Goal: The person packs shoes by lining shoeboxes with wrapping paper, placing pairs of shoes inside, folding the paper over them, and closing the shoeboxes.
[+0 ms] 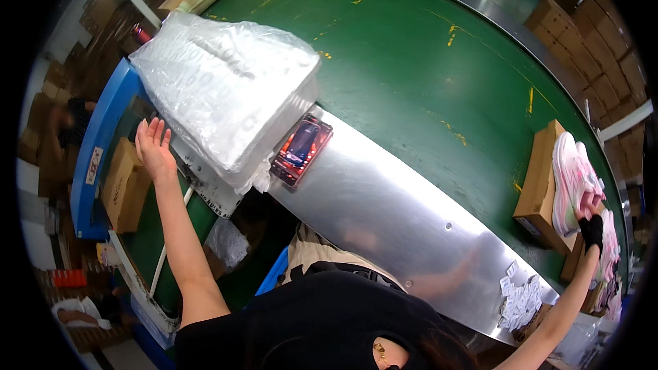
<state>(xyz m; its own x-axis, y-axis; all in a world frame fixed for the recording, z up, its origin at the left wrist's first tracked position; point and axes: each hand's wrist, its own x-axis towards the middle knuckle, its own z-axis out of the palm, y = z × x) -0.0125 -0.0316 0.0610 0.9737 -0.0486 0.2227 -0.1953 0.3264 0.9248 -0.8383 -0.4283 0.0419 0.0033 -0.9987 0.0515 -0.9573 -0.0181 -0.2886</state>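
My left hand [156,151] is raised at the left with its fingers stretched out and nothing in it. It is beside a large bundle wrapped in clear plastic [226,82] and above a brown cardboard box [127,188]. Far to the right, my right hand [590,214], in a black fingerless glove, is closed at the heel end of a pair of pink and white sneakers [570,171]. The sneakers are beside a brown shoebox [541,171] that stands on the green belt [411,68]; whether they touch it I cannot tell. My fingertips are partly hidden.
On the steel ledge [384,219] in front of me lies a phone [301,149] against the bundle. Small white tags [521,301] are heaped at its right end. More pink shoes [608,253] are past my right wrist. A blue curved frame [103,151] borders the left side.
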